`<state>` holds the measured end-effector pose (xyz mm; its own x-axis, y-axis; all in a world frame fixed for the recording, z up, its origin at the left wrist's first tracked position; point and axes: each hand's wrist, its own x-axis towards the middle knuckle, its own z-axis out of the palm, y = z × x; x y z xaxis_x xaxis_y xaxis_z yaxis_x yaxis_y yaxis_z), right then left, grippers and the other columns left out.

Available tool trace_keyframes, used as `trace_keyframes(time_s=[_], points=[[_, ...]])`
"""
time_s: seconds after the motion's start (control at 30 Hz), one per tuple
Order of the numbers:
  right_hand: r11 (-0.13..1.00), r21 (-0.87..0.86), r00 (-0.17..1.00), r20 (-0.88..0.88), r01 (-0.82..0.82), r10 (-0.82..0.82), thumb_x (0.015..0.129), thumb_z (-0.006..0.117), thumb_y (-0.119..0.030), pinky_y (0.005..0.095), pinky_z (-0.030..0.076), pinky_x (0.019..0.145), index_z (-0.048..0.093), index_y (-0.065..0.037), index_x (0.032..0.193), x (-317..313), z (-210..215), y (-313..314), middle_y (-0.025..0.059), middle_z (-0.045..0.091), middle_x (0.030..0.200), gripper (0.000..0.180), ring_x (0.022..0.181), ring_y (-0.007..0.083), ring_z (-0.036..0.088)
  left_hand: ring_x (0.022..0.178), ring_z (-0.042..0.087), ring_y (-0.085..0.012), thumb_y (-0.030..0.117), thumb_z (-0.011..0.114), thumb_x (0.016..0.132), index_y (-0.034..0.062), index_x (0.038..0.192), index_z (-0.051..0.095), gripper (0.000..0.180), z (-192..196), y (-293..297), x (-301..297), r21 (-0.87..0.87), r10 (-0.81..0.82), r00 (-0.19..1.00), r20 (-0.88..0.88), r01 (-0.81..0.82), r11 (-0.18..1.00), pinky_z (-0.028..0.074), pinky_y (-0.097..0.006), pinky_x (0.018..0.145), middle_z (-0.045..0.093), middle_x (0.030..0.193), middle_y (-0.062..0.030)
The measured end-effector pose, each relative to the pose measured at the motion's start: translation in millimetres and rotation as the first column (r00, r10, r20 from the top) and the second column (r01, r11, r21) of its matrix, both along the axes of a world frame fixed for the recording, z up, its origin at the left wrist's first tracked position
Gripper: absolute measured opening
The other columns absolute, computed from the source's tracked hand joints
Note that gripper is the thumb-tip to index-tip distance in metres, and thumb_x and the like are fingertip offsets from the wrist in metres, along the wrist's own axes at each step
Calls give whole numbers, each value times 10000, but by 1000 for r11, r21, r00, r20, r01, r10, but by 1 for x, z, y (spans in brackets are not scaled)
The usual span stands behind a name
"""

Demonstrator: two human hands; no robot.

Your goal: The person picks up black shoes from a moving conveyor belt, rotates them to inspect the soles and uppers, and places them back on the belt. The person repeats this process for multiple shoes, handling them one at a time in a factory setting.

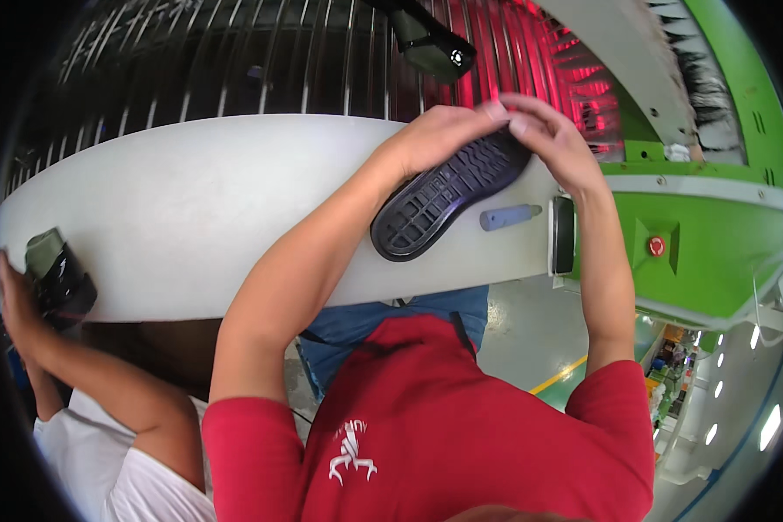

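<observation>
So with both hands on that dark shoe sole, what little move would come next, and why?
Probably lowering the shoe sole flat onto the white table. The left hand and right hand pinch only its far end, which is lifted, while its near end already rests on the table, tread up, beside the small blue-grey cylinder.

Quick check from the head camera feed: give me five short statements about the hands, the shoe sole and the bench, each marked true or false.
1. Both hands grip the dark shoe sole. True: left hand and right hand meet at its far end.
2. The sole shows its tread. True.
3. A small blue-grey tool lies on the white bench. True.
4. The machine housing at right is yellow. False: it is green, with a red button.
5. Nobody else is nearby. False: a co-worker's hand holds a dark object at left.
</observation>
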<state>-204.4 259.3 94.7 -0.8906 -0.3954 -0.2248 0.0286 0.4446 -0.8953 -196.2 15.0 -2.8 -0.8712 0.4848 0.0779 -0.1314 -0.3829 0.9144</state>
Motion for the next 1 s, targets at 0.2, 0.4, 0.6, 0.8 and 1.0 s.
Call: trace_keyframes(time_s=[0.2, 0.4, 0.6, 0.8, 1.0], points=[[447, 636, 774, -456, 629, -439, 971, 755, -368, 469, 599, 1015, 731, -65, 1407, -201, -138, 196, 134, 777, 1248, 531, 1116, 278, 744, 1042, 780, -358, 219, 818, 950, -18, 1233, 743, 377, -23, 16, -3, -330, 47, 990, -130, -88, 940, 608, -427, 951, 808, 1124, -232], [-183, 734, 683, -677, 654, -276, 842, 838, -321, 521, 579, 1058, 746, -58, 1347, -254, -140, 330, 150, 785, 1191, 577, 1166, 351, 744, 1088, 791, -272, 137, 801, 979, -19, 1284, 707, 354, -12, 9, -2, -352, 4, 997, -75, -30, 936, 605, -392, 965, 806, 1146, -208], [-134, 735, 682, -670, 664, -293, 826, 850, -302, 520, 587, 1046, 744, -47, 1338, -244, -112, 319, 153, 787, 1179, 582, 1150, 353, 751, 1036, 765, -179, 51, 757, 1017, -37, 1300, 693, 303, -15, 13, 0, -214, 7, 999, -34, -14, 977, 605, -330, 926, 800, 1102, -162], [-127, 725, 666, -676, 677, -315, 810, 862, -283, 519, 595, 1034, 742, -36, 1330, -243, -97, 320, 156, 789, 1167, 588, 1135, 354, 757, 1057, 751, -166, 58, 772, 1018, -33, 1307, 684, 316, -15, 15, -1, -214, -2, 999, -37, -6, 977, 600, -334, 938, 797, 1104, -152], [-101, 718, 659, -678, 688, -327, 793, 874, -265, 518, 603, 1023, 740, -24, 1321, -246, -99, 319, 158, 791, 1155, 595, 1120, 355, 764, 1038, 760, -195, 80, 796, 1004, -20, 1303, 673, 338, -22, 19, -3, -261, 28, 997, -70, -45, 964, 597, -363, 952, 802, 1116, -160]])
